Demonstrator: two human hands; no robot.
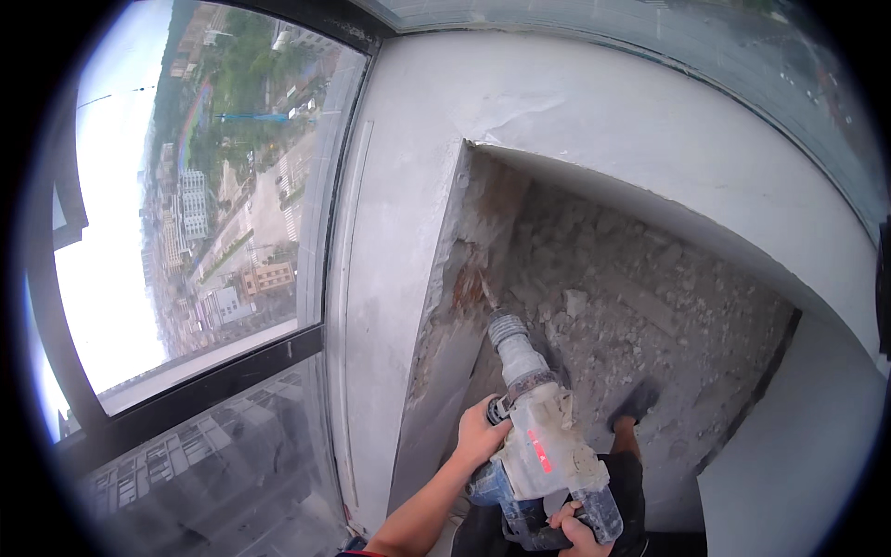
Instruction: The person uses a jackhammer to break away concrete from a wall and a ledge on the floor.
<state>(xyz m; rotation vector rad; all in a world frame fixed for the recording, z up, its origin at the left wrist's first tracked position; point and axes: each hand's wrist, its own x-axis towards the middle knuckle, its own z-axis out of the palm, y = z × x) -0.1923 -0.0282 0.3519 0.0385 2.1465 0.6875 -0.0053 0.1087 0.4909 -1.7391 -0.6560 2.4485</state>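
Observation:
A dusty rotary hammer [548, 446], grey and blue with a red mark on its side, is held in both my hands. My left hand [481, 432] wraps round the side handle near the front collar. Lower down, my right hand [577, 531] grips the rear handle, its fingers partly hidden by the tool. The chisel bit [488, 290] points up and to the left at the broken edge of the wall [469, 278], where reddish brick shows. From this view I cannot tell whether the tip touches the brick.
Broken rubble and dust [631, 288] cover the recessed floor. My foot in a dark shoe [637, 401] stands there. White plastered wall [603, 111] frames the recess. On the left, a dark-framed window [306, 348] looks down on a city far below.

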